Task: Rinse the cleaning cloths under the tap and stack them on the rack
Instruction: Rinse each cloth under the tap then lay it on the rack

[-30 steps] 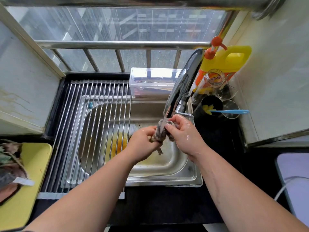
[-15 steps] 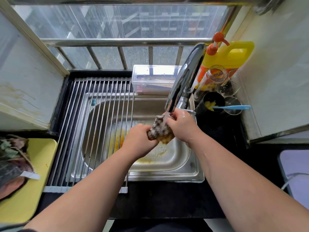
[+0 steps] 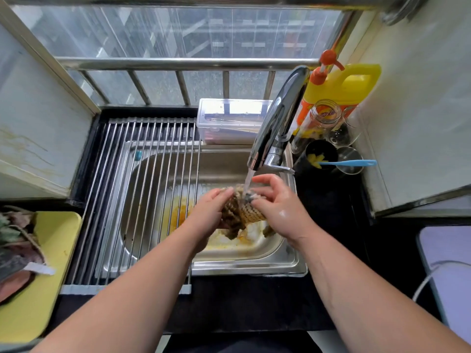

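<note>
Head view: gripping a bunched brown waffle-weave cleaning cloth [image 3: 242,212] in the left hand [image 3: 206,212] and, seemingly, pinching it with the right hand [image 3: 277,207], directly under the running tap [image 3: 277,121] for soaking, over the steel sink [image 3: 254,261]. Stacking on the roll-up rack [image 3: 142,194] alongside not yet begun. Leftward, more cloths [image 3: 15,238] on a yellow tray [image 3: 51,263]; behind, a barred window [image 3: 178,47].

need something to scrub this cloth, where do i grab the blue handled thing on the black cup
Grip the blue handle near its free right end, which juts level past the black cup's rim. Come down from above: the wall is close on the right, and the head lies inside the cup. Free the right hand from the cloth first.
</note>
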